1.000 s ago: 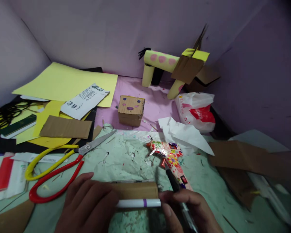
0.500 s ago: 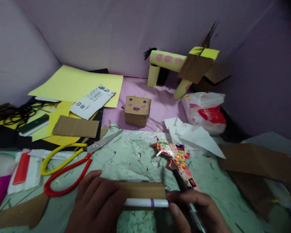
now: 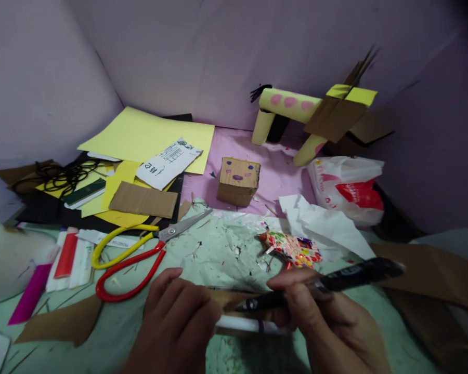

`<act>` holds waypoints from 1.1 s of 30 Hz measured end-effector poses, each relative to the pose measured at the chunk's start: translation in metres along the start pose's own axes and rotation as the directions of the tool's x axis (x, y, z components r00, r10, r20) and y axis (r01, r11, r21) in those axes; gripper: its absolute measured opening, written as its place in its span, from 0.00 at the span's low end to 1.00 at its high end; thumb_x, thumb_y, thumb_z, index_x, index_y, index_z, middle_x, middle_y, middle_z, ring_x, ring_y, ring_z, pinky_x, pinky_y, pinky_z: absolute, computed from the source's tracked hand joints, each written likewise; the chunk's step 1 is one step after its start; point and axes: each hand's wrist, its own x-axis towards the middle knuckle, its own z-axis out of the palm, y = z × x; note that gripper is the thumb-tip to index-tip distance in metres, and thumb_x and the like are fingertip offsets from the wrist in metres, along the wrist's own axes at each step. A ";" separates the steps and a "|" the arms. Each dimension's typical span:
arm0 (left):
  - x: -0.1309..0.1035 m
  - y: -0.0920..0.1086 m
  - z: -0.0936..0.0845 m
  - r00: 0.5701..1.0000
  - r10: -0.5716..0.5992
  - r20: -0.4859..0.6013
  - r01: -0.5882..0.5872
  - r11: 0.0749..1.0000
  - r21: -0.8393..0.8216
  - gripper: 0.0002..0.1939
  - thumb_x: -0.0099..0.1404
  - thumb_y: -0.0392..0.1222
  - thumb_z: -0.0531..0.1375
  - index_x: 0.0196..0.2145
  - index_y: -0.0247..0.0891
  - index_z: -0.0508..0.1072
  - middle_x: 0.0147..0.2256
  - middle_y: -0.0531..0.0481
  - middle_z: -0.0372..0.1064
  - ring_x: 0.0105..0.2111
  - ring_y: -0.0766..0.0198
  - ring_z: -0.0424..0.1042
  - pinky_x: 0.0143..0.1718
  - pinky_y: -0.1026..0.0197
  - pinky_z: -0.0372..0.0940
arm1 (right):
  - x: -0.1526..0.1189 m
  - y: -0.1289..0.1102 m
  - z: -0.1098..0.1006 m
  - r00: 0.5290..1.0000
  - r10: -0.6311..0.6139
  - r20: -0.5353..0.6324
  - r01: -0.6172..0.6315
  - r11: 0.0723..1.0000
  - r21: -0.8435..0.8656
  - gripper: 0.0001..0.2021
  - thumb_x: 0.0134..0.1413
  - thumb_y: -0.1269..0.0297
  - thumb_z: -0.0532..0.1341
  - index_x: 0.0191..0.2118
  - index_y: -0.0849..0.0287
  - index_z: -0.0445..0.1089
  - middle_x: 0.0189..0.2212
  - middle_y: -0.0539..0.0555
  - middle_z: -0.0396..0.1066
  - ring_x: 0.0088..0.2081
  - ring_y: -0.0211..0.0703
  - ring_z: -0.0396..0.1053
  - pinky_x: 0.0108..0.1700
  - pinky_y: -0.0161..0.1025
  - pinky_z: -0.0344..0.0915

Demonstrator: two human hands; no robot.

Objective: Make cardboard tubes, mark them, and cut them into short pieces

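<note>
My left hand [image 3: 177,319] is closed, its curled fingers pressing down a white marker [image 3: 237,323] with a purple ring. The marker lies along the near side of a brown cardboard piece [image 3: 224,299], whose left end the hand covers. Between the thumb and fingers of my right hand [image 3: 327,322] is a black pen [image 3: 359,274], tilted low. Its tip points left at the cardboard beside the marker; whether it touches I cannot tell. Just beyond sits a flower-patterned glue gun [image 3: 294,249]. Large scissors [image 3: 167,234] with yellow and red handles lie open beyond my left hand.
A cardboard box with a drawn face [image 3: 238,182] stands mid-table. Behind it rises a spotted yellow tube animal [image 3: 290,101]. Yellow paper [image 3: 148,132] and a cardboard strip [image 3: 142,200] lie left. A plastic bag [image 3: 347,187] and cardboard [image 3: 432,275] are right.
The black pen has swung from steep and pointing away to low, its tip now pointing left over the cardboard. My right hand has turned with it. The whole view has shifted slightly left.
</note>
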 end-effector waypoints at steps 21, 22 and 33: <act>0.001 -0.006 -0.004 0.997 0.067 0.026 -0.068 0.997 0.042 0.12 0.65 0.28 0.49 0.37 0.42 0.68 0.30 0.57 0.70 0.31 0.65 0.69 0.53 0.55 0.55 | -0.003 -0.002 0.023 0.989 0.013 0.147 -0.018 0.999 0.032 0.10 0.56 0.56 0.58 0.30 0.53 0.75 0.21 0.48 0.68 0.24 0.39 0.66 0.27 0.36 0.60; 0.000 -0.004 -0.003 0.999 0.042 0.003 -0.042 0.998 0.040 0.13 0.65 0.28 0.48 0.37 0.42 0.68 0.30 0.57 0.70 0.31 0.65 0.68 0.53 0.54 0.54 | -0.004 -0.002 0.023 0.988 0.019 0.155 -0.025 0.999 0.031 0.11 0.56 0.56 0.58 0.30 0.53 0.75 0.20 0.47 0.66 0.24 0.38 0.65 0.28 0.36 0.59; 0.000 -0.001 0.001 0.999 -0.012 -0.039 0.013 1.000 0.029 0.14 0.65 0.28 0.47 0.34 0.43 0.67 0.28 0.58 0.70 0.29 0.65 0.68 0.52 0.54 0.56 | -0.002 -0.006 0.026 0.990 -0.009 0.141 -0.001 0.997 0.071 0.09 0.55 0.58 0.58 0.30 0.54 0.73 0.20 0.46 0.67 0.23 0.36 0.64 0.26 0.34 0.59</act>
